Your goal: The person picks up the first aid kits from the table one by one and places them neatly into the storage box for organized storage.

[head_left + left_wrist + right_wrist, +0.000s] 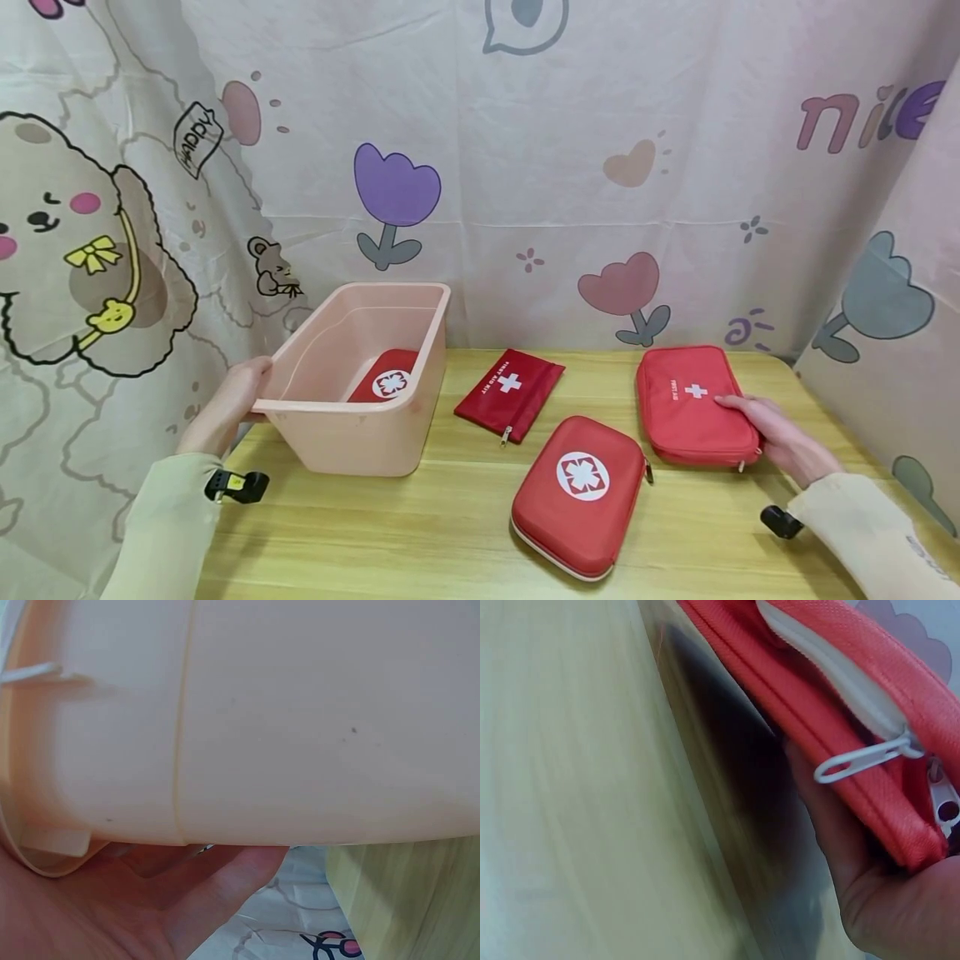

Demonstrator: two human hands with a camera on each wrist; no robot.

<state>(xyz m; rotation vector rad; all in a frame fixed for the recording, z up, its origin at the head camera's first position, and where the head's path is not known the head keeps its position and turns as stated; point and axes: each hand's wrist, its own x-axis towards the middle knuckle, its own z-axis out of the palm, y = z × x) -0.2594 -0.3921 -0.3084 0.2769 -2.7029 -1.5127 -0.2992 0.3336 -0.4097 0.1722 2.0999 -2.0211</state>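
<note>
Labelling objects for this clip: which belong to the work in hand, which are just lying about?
In the work:
pink bin, gripped by left fingers
red fabric pouch, held by right fingers
red item inside the bin, probably

Lying about (untouched; the first two may belong too):
flat red pouch on the table
red hard case, nearer the camera
patterned curtain behind

Bin (352, 437): pale peach
Flat pouch (487, 404): deep red, 1 white cross
Soft bag (697, 425): red, 1 white cross
Hard case (577, 521): red, white round emblem
Item in bin (396, 360): red, white round emblem
Desk (337, 533): yellowish wood grain
Curtain (510, 125): whitish, purple and pink tulips
</note>
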